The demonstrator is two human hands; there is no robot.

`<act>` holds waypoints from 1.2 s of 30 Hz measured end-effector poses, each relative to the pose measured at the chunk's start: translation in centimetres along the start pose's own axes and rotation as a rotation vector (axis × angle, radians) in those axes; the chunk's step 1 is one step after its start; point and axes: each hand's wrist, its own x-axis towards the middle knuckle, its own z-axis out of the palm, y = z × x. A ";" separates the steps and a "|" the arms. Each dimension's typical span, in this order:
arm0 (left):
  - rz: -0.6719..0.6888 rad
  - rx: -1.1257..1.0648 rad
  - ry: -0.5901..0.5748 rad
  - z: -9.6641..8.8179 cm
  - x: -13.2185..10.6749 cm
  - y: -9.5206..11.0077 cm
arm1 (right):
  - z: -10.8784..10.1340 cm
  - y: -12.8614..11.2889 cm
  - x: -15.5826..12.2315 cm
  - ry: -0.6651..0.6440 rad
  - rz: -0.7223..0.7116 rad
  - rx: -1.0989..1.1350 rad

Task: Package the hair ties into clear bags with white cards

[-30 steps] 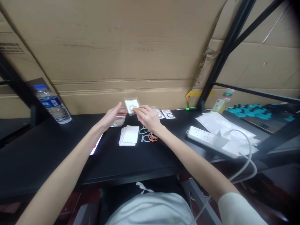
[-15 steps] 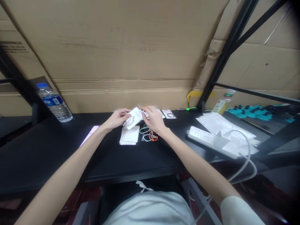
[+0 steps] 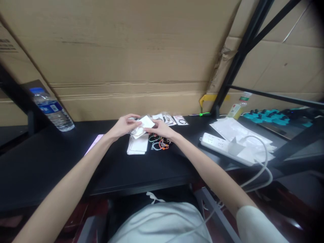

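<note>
Above the desk, a white card (image 3: 146,122) with a clear plastic bag about it is held between my two hands. My left hand (image 3: 124,127) is closed on its left side, thumb on top. From the right, my right hand (image 3: 162,129) pinches the card's edge with thumb and fingers. Just below lies a stack of white cards (image 3: 138,145). To its right is a small heap of coloured cord bracelets (image 3: 160,144), partly under my right hand. Bagged cards with dark bracelets (image 3: 180,120) lie behind, towards the cardboard wall.
A water bottle (image 3: 53,111) stands at the far left, and a pink flat object (image 3: 94,143) lies by my left forearm. To the right are a white power strip (image 3: 222,148) with a cable, white plastic bags (image 3: 227,130) and a drink bottle (image 3: 237,108). Cardboard (image 3: 136,60) closes off the back.
My right hand has moved down from the card's upper right and now pinches its right edge, uncovering the bagged cards behind. The view has shifted slightly.
</note>
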 end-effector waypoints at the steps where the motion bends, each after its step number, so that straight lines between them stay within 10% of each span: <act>1: 0.000 0.004 -0.009 0.1 -0.1 0.2 | 0.3 0.0 0.1 0.026 0.015 0.013; 11: -0.014 -0.049 -0.140 -0.8 0.0 -0.3 | -2.4 -0.4 0.3 0.323 0.132 0.094; 17: 0.006 -0.168 0.181 -1.7 0.8 -1.4 | -6.6 -1.0 -0.5 0.442 0.164 0.053; 22: -0.038 -0.256 0.402 -2.1 1.7 -2.3 | -8.2 -1.7 -2.0 0.159 0.220 -0.037; 25: -0.079 -0.302 0.450 -2.2 2.0 -2.3 | -8.1 -1.6 -2.1 0.111 0.224 -0.055; 31: -0.134 -0.249 0.528 -2.8 2.1 -2.1 | -6.1 -1.0 -0.7 0.430 0.072 0.060; 36: -0.129 -0.274 0.476 -3.4 2.0 -2.0 | -1.9 -0.8 -0.6 0.241 0.122 0.023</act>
